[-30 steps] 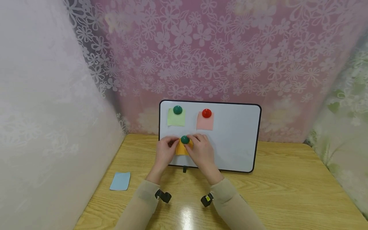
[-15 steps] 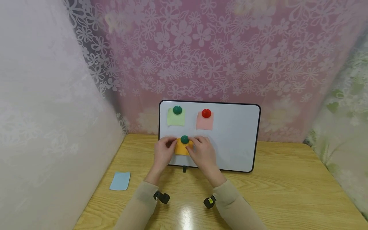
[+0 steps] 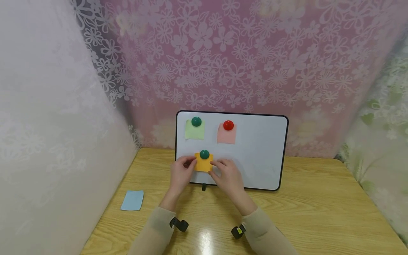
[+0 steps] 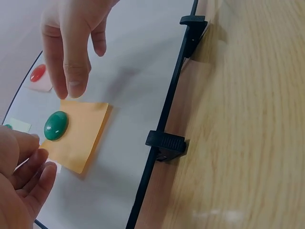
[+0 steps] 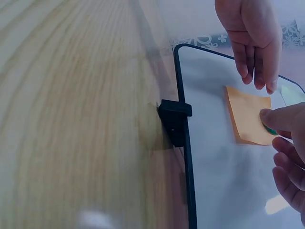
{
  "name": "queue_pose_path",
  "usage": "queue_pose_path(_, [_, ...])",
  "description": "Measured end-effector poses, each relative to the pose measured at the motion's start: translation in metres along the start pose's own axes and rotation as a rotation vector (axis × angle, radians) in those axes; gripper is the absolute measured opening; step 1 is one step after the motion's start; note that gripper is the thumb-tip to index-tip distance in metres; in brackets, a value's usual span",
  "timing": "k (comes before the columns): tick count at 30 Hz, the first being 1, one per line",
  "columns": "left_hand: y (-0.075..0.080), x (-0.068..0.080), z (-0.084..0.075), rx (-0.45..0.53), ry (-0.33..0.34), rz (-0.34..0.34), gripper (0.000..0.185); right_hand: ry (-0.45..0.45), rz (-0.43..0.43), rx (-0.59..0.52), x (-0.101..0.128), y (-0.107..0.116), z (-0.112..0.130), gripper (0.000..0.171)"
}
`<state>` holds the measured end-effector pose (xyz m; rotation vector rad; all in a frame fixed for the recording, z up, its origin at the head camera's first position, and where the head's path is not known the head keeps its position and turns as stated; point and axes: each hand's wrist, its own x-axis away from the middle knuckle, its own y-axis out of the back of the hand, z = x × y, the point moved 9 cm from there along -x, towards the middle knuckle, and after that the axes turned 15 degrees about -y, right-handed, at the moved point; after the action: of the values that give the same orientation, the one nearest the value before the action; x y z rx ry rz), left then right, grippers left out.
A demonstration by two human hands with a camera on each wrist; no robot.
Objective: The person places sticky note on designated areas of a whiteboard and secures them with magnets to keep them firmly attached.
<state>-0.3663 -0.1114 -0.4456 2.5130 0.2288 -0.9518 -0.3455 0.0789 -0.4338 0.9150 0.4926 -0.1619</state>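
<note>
An orange sticky note [image 3: 203, 165] lies against the lower left of a whiteboard [image 3: 261, 152], with a round green magnet [image 3: 204, 154] on its top edge. My left hand [image 3: 181, 173] is beside the note's left edge, its thumb and fingers loosely bent. On the opposite side, my right hand [image 3: 229, 177] has its thumb and index finger spread at the note's right edge. In the left wrist view the note [image 4: 78, 138] lifts slightly at its lower edge. The right wrist view has the right thumb partly covering the magnet [image 5: 269, 130]. Whether the fingertips touch the paper is unclear.
Higher on the board are a green note [image 3: 195, 133] under a green magnet [image 3: 196, 121] and a pink note [image 3: 226, 136] under a red magnet [image 3: 228, 125]. Black feet [image 4: 164, 144] support the board's lower edge. A blue note [image 3: 132, 200] lies on the wooden table [image 3: 318, 212] at left.
Both hands have come away from the green magnet. My right hand has moved down and right to the note's right edge; my left has shifted slightly left and down. The magnet stays on the note.
</note>
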Motion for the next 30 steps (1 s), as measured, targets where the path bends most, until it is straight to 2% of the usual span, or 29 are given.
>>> queue_pose_path(5, [-0.005,0.007,-0.002,0.034,-0.004,0.026,0.011,-0.007,0.068,-0.010,0.010,-0.004,-0.007,0.036])
queue_pose_path(12, [-0.014,0.015,-0.001,0.075,0.001,0.082,0.010,-0.015,0.109,-0.018,0.020,-0.004,-0.017,0.033])
queue_pose_path(19, [-0.021,0.026,0.006,0.082,0.065,0.167,0.015,-0.042,0.152,0.009,0.026,-0.002,-0.025,0.031])
queue_pose_path(23, [-0.025,0.031,0.007,0.104,0.080,0.203,0.017,-0.044,0.165,0.008,0.028,0.001,-0.028,0.031])
queue_pose_path(30, [-0.028,0.041,0.011,0.133,0.115,0.261,0.020,-0.094,0.242,-0.020,0.033,0.001,-0.040,0.029])
